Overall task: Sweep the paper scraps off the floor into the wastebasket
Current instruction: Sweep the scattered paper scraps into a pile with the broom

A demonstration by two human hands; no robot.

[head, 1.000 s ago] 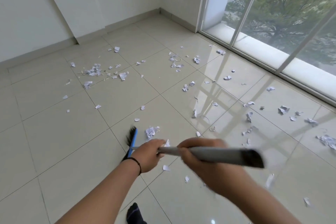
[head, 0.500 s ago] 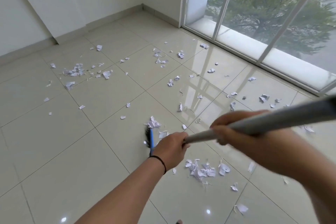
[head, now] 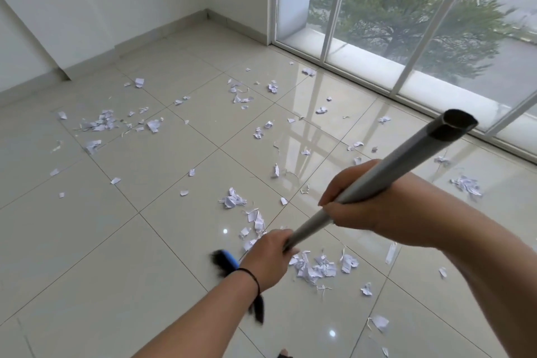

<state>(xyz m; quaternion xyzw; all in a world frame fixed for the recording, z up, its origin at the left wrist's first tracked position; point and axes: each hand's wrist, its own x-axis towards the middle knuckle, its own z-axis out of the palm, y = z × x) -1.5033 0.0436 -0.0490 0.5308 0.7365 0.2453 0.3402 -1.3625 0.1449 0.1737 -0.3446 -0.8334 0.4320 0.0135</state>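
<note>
Both hands, left (head: 267, 259) and right (head: 369, 206), grip the broom (head: 386, 171). A small pile (head: 316, 267) is made, but most scraps (head: 98, 123) lie on the floor (head: 87, 241). No bin shows.

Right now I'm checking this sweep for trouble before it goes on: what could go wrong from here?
1. The white paper scraps piled beside the blue-and-black broom head are light; a fast stroke may scatter them across the glossy beige tile floor.
2. No wastebasket is in view, so the pile may be pushed the wrong way.
3. Far scraps by the white wall and the window could be missed.
</note>
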